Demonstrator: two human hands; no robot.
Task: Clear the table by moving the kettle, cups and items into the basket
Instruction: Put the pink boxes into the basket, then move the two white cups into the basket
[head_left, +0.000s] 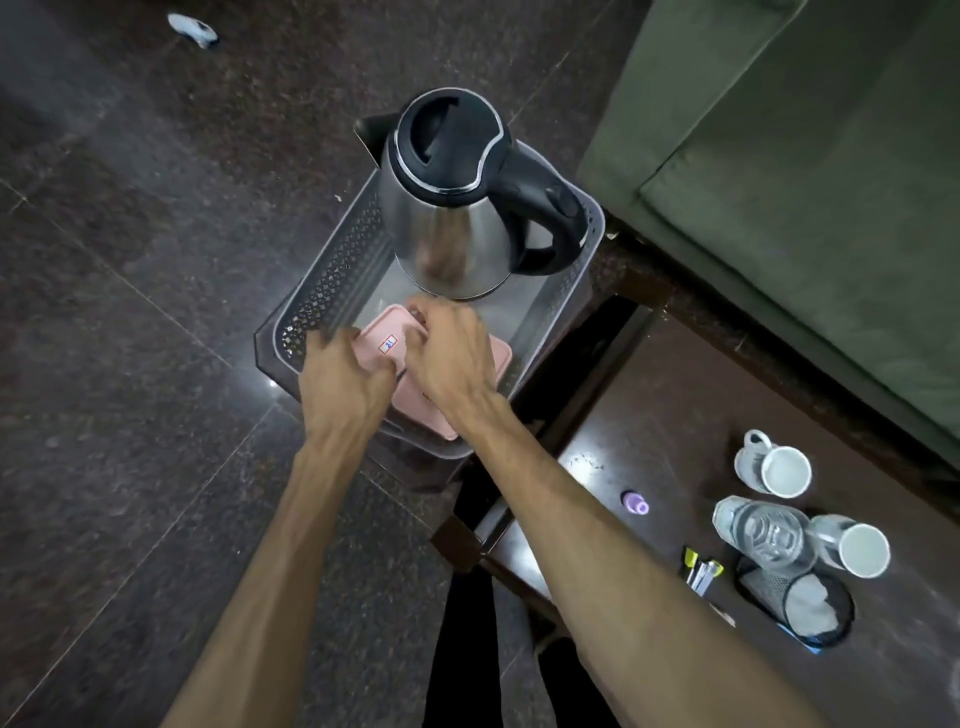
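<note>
2 hands, 1 pink box, 1 kettle, 2 cups.

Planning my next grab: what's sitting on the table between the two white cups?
In the head view, a clear water bottle lies on its side between the upper cup and the lower cup, touching the lower one.

Two bare forearms, no sleeves in view, no watch, rings or bands seen. Left hand and right hand ungloved; tendons and veins stand out on backs and wrists. Dark trousers, black, show low between arms.
</note>
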